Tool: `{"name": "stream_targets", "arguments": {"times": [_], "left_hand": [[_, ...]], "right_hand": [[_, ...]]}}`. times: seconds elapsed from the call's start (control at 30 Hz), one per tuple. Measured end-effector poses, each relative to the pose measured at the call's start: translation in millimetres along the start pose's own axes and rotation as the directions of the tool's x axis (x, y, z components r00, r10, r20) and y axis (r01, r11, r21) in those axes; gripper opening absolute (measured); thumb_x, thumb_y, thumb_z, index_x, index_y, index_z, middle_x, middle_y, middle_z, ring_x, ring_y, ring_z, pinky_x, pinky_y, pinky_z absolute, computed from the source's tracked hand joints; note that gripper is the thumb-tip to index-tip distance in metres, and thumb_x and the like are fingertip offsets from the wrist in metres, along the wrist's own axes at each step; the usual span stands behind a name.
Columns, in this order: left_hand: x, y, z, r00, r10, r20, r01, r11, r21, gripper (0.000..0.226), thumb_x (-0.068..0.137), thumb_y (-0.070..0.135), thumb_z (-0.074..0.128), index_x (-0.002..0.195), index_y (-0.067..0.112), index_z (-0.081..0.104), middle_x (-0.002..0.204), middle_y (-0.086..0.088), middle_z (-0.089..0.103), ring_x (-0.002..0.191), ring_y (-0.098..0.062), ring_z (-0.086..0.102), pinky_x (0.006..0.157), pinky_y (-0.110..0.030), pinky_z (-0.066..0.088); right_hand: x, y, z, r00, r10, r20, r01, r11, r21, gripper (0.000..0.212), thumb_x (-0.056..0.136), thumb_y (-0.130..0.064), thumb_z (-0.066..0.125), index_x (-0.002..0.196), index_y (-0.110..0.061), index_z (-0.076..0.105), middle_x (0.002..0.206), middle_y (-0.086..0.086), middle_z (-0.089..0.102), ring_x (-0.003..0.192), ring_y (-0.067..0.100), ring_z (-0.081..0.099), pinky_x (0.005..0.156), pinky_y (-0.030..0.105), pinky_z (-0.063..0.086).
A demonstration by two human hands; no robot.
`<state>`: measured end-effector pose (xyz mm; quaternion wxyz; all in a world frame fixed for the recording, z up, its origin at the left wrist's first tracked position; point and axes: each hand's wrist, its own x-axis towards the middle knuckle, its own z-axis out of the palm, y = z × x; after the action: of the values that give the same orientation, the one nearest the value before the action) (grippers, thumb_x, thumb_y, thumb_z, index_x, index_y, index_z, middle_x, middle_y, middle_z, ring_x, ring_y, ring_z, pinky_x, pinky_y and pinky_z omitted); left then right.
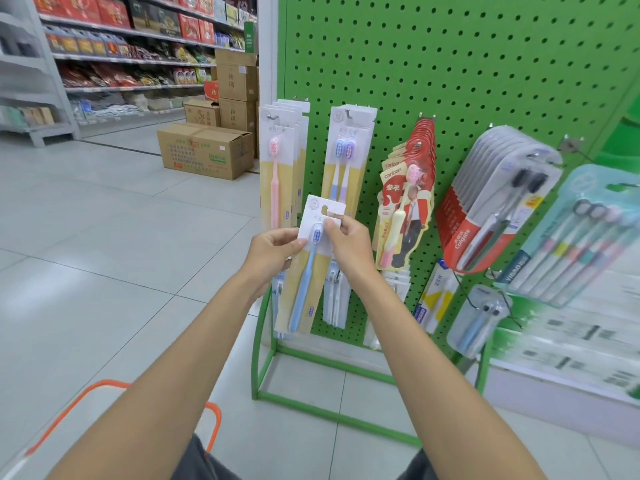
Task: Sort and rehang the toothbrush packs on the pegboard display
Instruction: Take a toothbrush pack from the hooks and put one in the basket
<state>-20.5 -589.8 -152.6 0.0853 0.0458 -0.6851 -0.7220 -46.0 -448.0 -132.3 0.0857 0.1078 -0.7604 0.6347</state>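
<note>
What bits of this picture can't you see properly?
In the head view:
Print on the blue pack: too small to read.
White packs below: partly hidden by the blue pack and right hand.
Multi-brush pack: blurred, cut off by the right edge.
Orange frame: cut by the bottom edge, crossed by the left arm; unclear what it is.

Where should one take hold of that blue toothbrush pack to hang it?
Pinch the blue toothbrush pack at its white card top, from both side edges, as the left hand and right hand do: thin flat card, hang slot left free.
</note>
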Motion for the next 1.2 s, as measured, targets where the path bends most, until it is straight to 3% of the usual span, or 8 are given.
{"name": "stream_targets", "arguments": {"times": [0.23, 0.3, 0.37, 0.47, 0.73, 0.87, 1.03, 1.2], "left_hand": [[11.7, -7.6, 10.7, 0.999, 0.006, -0.034, -0.012, 0.984, -0.180, 0.017, 0.093, 0.006, 0.064, 0.105, 0.015, 0.072, 0.096, 0.003, 0.076, 0.082, -0.011, 0.072, 0.076, -0.030, 0.060], [12.1, -3.1, 14.7, 0.999, 0.016, -0.045, -0.026, 0.974, -0.227, 0.017, 0.093, 0.006, 0.064, 0.105, 0.016, 0.070, 0.090, 0.007, 0.076, 0.078, -0.006, 0.071, 0.067, -0.024, 0.058], [10.5, -3.6, 15.5, 0.998, 0.031, -0.052, -0.041, 0.980, -0.193, 0.019, 0.092, 0.007, 0.066, 0.109, 0.015, 0.071, 0.096, 0.004, 0.076, 0.085, -0.012, 0.073, 0.072, -0.028, 0.059], [2.7, -9.7, 10.4, 0.998, 0.036, -0.045, -0.043, 0.987, -0.158, 0.021, 0.091, 0.007, 0.066, 0.111, 0.012, 0.071, 0.108, -0.007, 0.074, 0.095, -0.022, 0.072, 0.082, -0.036, 0.060], [-6.7, -15.1, -7.9, 0.996, 0.063, 0.063, -0.067, 0.995, 0.077, 0.019, 0.084, 0.002, 0.074, 0.101, 0.009, 0.071, 0.090, -0.002, 0.073, 0.071, -0.006, 0.068, 0.066, -0.018, 0.055], [-4.2, -16.2, -5.5, 0.996, 0.087, -0.003, -0.087, 0.996, -0.013, 0.016, 0.085, 0.002, 0.073, 0.096, 0.014, 0.072, 0.092, -0.002, 0.074, 0.076, -0.009, 0.069, 0.069, -0.019, 0.056], [-4.0, -22.1, -3.5, 0.990, 0.131, -0.050, -0.129, 0.991, 0.041, 0.026, 0.088, 0.007, 0.071, 0.112, 0.016, 0.068, 0.108, -0.008, 0.072, 0.086, -0.015, 0.068, 0.073, -0.025, 0.057], [-9.9, -23.3, 0.5, 0.979, 0.165, 0.119, -0.190, 0.953, 0.237, 0.057, 0.085, 0.028, 0.075, 0.137, 0.027, 0.052, 0.118, 0.001, 0.064, 0.099, -0.013, 0.069, 0.080, -0.029, 0.058]], "right_hand": [[7.4, 3.0, -13.1, 0.990, 0.059, 0.131, -0.070, 0.994, 0.078, 0.036, 0.094, -0.002, 0.044, 0.103, -0.025, 0.069, 0.108, 0.004, 0.074, 0.102, 0.020, 0.068, 0.096, 0.049, 0.052], [0.9, 5.8, -15.1, 0.979, 0.069, 0.190, -0.082, 0.995, 0.062, 0.028, 0.093, -0.006, 0.052, 0.107, -0.024, 0.068, 0.104, 0.002, 0.074, 0.097, 0.017, 0.069, 0.090, 0.043, 0.055], [-10.7, 11.1, -16.7, 0.968, 0.057, 0.244, -0.068, 0.997, 0.038, 0.029, 0.091, -0.006, 0.062, 0.115, -0.023, 0.063, 0.100, -0.004, 0.074, 0.089, 0.007, 0.070, 0.076, 0.023, 0.054], [-21.1, 22.0, -19.3, 0.965, 0.022, 0.260, -0.041, 0.997, 0.068, 0.034, 0.088, -0.002, 0.068, 0.118, -0.017, 0.062, 0.100, -0.006, 0.074, 0.084, 0.001, 0.070, 0.069, 0.014, 0.051], [-37.9, 44.7, -20.0, 0.956, 0.036, 0.290, -0.068, 0.993, 0.099, 0.037, 0.086, -0.003, 0.071, 0.116, -0.022, 0.060, 0.101, -0.005, 0.075, 0.092, 0.009, 0.071, 0.081, 0.022, 0.055], [-41.2, 54.2, -23.2, 0.908, 0.123, 0.401, -0.106, 0.992, -0.064, 0.028, 0.085, -0.008, 0.075, 0.109, -0.019, 0.065, 0.095, -0.001, 0.076, 0.085, 0.011, 0.071, 0.078, 0.031, 0.057], [-45.8, 59.7, -14.5, 0.934, 0.103, 0.341, -0.087, 0.994, -0.064, 0.019, 0.084, -0.010, 0.075, 0.098, -0.022, 0.068, 0.089, 0.008, 0.075, 0.078, 0.019, 0.066, 0.075, 0.043, 0.056], [-52.3, 61.0, -3.4, 0.969, -0.003, 0.247, 0.023, 0.997, -0.077, 0.018, 0.089, -0.015, 0.070, 0.104, -0.024, 0.065, 0.079, -0.017, 0.066, 0.067, -0.007, 0.057, 0.065, 0.014, 0.044]]}}
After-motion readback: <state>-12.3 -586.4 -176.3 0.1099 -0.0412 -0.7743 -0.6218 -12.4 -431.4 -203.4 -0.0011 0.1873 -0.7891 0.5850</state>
